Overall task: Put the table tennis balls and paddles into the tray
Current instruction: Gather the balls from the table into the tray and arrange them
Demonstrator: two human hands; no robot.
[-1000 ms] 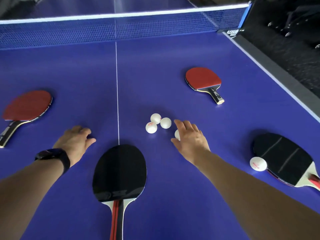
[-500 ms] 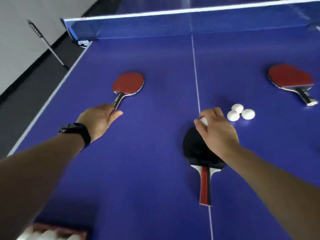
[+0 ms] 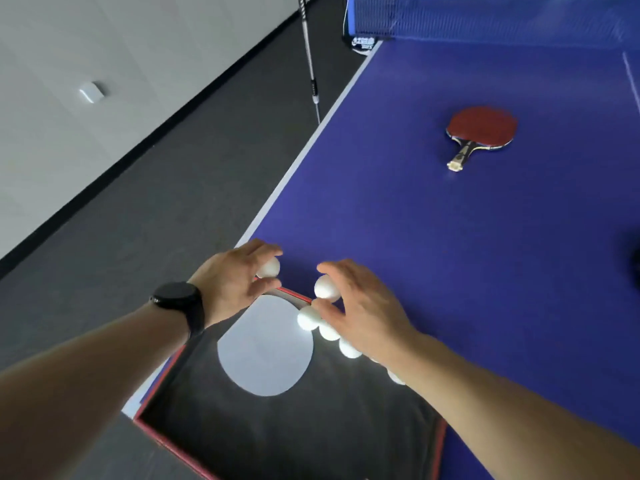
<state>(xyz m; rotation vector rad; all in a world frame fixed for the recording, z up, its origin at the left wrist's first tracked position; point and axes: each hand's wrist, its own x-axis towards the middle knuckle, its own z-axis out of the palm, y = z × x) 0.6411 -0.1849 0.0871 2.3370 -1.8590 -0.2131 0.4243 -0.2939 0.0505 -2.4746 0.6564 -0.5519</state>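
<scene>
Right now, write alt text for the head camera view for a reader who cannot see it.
Two bare hands each hold a white table tennis ball over the far corner of a red-rimmed tray: left hand with one ball, right hand with another. More white balls already line the tray. A red paddle lies farther out on the blue table.

Blue table [image 3: 485, 271] with white edge line, lying under a net [image 3: 502, 19] stretching across its far end. Dark grey floor [image 3: 156, 202] running alongside; a slim metal pole [image 3: 309, 57] leaning beyond the table's edge. Small white fitting [image 3: 90, 92] sitting on the pale wall [image 3: 104, 64].
</scene>
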